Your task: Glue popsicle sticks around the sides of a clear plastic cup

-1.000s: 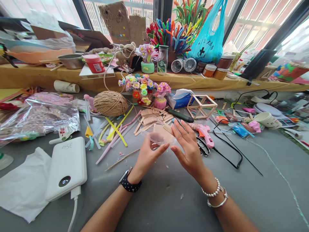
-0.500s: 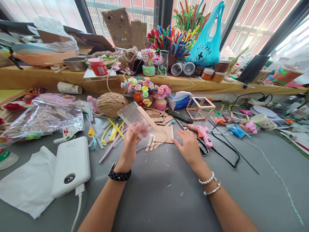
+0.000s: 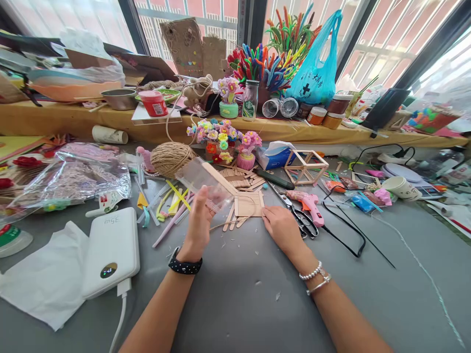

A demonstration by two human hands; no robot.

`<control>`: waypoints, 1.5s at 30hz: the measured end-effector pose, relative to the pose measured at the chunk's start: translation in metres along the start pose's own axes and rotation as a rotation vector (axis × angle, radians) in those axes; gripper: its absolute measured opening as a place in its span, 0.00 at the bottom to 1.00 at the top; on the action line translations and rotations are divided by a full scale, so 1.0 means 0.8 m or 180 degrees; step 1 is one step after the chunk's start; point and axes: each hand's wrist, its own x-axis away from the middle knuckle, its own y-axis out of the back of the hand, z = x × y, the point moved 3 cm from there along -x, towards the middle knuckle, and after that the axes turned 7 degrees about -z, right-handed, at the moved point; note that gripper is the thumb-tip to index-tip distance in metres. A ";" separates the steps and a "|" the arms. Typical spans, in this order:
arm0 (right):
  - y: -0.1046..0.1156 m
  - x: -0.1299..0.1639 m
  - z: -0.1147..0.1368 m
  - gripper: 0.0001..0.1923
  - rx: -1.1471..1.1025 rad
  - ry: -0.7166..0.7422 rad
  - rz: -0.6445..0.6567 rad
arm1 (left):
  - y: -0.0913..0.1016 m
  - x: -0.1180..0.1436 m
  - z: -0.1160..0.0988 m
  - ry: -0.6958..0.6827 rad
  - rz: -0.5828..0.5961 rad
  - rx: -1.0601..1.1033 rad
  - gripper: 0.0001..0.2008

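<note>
While the left hand [image 3: 198, 223] pinches a clear plastic bag [image 3: 200, 179] with a wooden stick [image 3: 220, 178] raised just above the frame's centre, the right hand [image 3: 283, 228] rests beside it to the right, fingers loosely curled and holding nothing, fingertips at the edge of a flat panel of wooden sticks [image 3: 249, 203] on the grey table [image 3: 235, 304]. Scissors [image 3: 294, 208] and a pink glue gun [image 3: 309, 203] lie just right of that hand.

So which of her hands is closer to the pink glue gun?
Right. The right hand lies just left of the pink glue gun, by the scissors; the left hand holds a clear bag farther left.
</note>
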 end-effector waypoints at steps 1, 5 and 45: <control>0.001 0.000 -0.001 0.11 0.0021 -0.0053 0.0002 | 0.002 -0.002 -0.002 -0.0074 -0.0116 0.0132 0.21; 0.009 -0.004 -0.004 0.13 0.0080 -0.0320 -0.0085 | 0.009 -0.006 -0.004 -0.0125 -0.0456 0.0405 0.18; -0.002 -0.076 -0.011 0.20 -0.1264 -0.0713 0.1380 | 0.027 -0.020 -0.018 -0.0629 0.0318 -0.1892 0.45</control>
